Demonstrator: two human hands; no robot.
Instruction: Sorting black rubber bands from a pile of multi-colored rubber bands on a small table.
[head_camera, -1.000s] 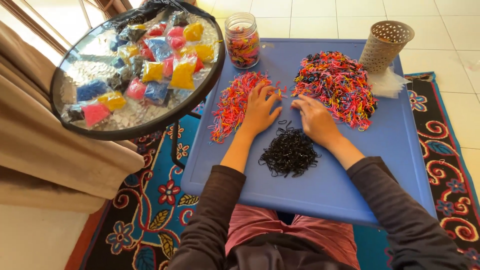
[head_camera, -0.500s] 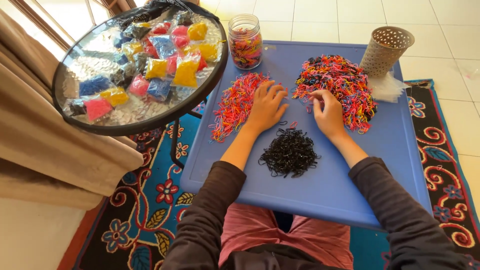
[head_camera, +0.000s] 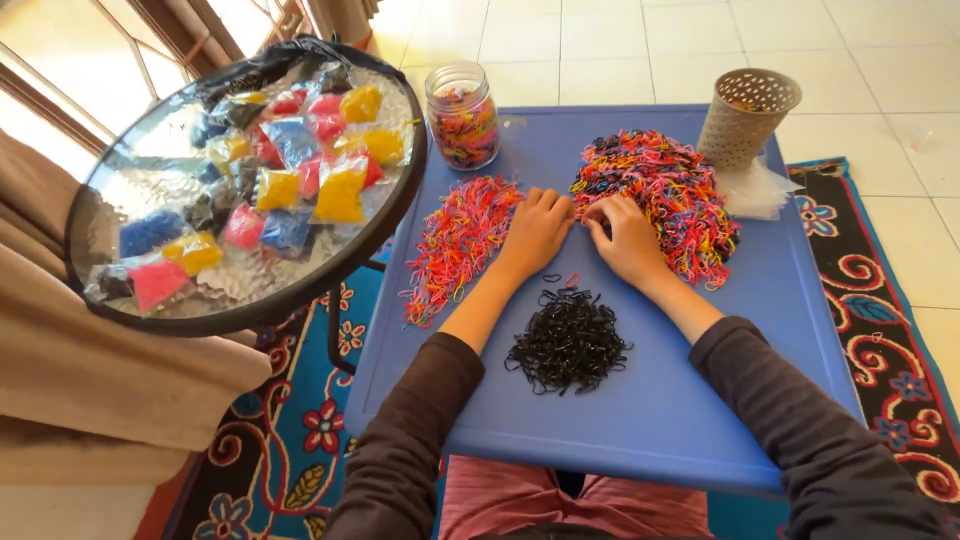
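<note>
- At 9 o'clock a round glass side table with a black rim stands beside the blue table; on it lie small plastic bags filled with yellow, pink, red, blue and black material.
- At 12 o'clock on the blue table stands a clear glass jar, without lid, partly filled with mixed colour elastic bands.
- Below the jar, at 10 o'clock from the hands, is a loose pile of pink and orange elastic bands.
- The left hand lies palm down at the right edge of this pink and orange pile, fingers together and a little curved; it holds nothing that I can see.
- At 6 o'clock from the hands, between the two forearms, is a pile of black elastic bands; some single bands lie just above it.
- The right hand is just beside the left one, fingers bent and close together, fingertips touching the left edge of the big mixed colour pile. I cannot tell if it pinches a band.
- At 1 o'clock stands a beige perforated basket, with a clear plastic bag lying at its foot.
- A patterned rug lies under the table.
</note>
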